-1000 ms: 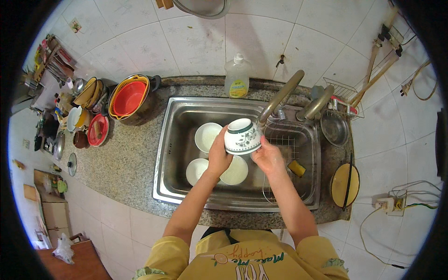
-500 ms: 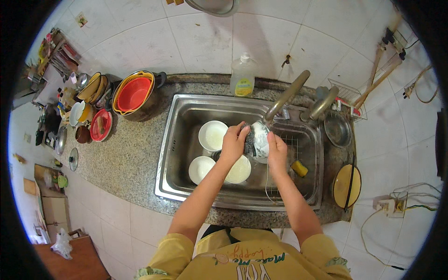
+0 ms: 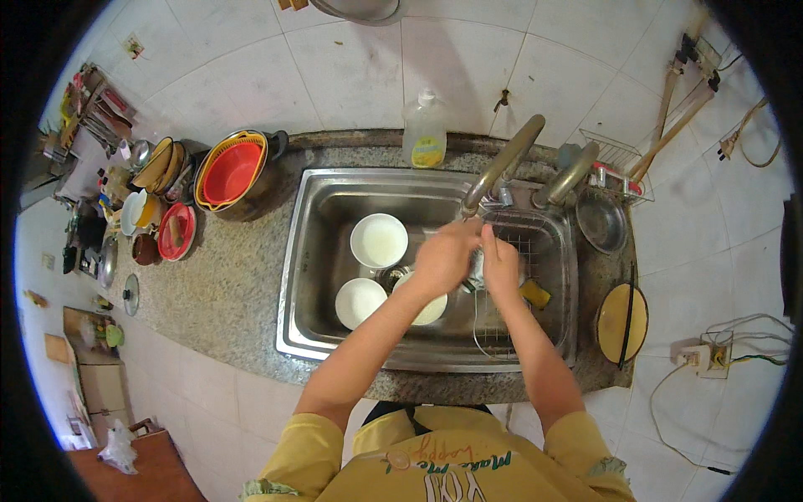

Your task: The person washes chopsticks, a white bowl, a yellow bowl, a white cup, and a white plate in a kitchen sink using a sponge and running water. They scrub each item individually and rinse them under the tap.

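Over the sink, my right hand (image 3: 501, 266) grips a soapy white bowl (image 3: 478, 269) with dark markings, held tilted; most of it is covered by my hands. My left hand (image 3: 447, 258) is closed against the bowl. The grey steel-wool scourer seen in it half a second ago is now hidden by its fingers. Below, in the sink basin, are a white bowl (image 3: 379, 241) at the back, another white bowl (image 3: 360, 303) in front, and a third white bowl (image 3: 429, 308) partly under my left forearm. Whitish liquid shows in them.
The steel sink (image 3: 335, 188) has a faucet (image 3: 506, 159) above my hands. A wire rack (image 3: 493, 335) and yellow sponge (image 3: 534, 293) lie at its right. A soap bottle (image 3: 425, 134) stands behind; a pot with red basket (image 3: 232, 171) is left, a cutting board (image 3: 615, 322) with chopsticks right.
My left hand has slid right and toward the faucet, across the bowl, and now covers the scourer. The bowl has turned and shows less between my hands.
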Demonstrator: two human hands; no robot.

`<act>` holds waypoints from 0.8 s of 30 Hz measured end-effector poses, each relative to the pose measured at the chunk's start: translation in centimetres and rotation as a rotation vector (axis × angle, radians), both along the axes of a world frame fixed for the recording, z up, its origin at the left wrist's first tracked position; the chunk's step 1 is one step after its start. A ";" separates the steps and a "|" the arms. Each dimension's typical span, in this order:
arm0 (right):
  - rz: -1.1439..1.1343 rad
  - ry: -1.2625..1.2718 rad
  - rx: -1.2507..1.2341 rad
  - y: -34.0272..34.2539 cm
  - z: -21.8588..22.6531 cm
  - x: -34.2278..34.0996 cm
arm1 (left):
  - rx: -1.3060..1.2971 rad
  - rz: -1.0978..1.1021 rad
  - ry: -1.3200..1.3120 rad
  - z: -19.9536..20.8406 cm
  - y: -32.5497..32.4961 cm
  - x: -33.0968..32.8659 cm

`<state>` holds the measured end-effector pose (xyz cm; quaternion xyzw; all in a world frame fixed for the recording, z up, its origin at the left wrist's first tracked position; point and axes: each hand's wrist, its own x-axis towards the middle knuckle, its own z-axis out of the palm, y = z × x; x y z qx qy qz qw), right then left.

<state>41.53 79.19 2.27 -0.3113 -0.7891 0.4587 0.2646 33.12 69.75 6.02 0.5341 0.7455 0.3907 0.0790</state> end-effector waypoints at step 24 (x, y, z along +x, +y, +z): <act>-0.215 0.582 -1.163 -0.1 1.1 -2.2 | 0.509 0.426 -1.393 -6.6 0.6 -2.0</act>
